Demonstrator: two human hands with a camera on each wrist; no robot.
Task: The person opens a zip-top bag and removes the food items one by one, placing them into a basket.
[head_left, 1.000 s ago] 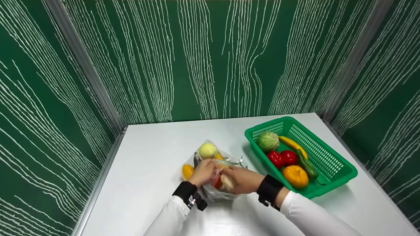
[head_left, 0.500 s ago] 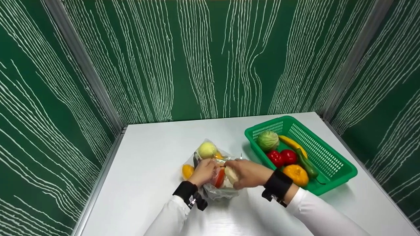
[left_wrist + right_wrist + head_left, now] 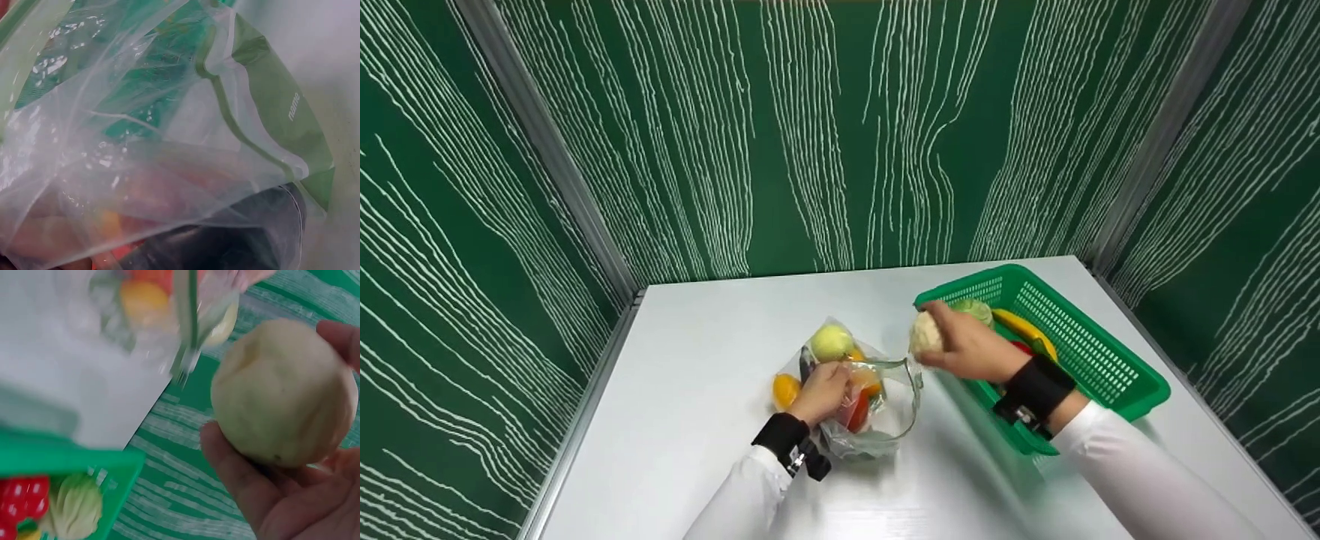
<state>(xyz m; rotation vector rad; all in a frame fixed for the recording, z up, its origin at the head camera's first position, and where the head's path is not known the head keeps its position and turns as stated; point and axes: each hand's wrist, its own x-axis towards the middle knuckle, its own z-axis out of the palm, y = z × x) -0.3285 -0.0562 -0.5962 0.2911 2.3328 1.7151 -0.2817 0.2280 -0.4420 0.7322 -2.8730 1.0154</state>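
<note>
Between curled fingers and thumb of the right grip, pale vegetable; clear bag in left grip

The right hand and wristband hide much of the green basket's red vegetables, the clear bag veils its contents (mere smears in the left wrist view), and the right wrist view crops the basket's near end.

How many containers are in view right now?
2: the plastic bag, held by the left hand, and the green basket, to the bag's right. The right hand hides part of the basket, so a small one there may be missed.
</note>
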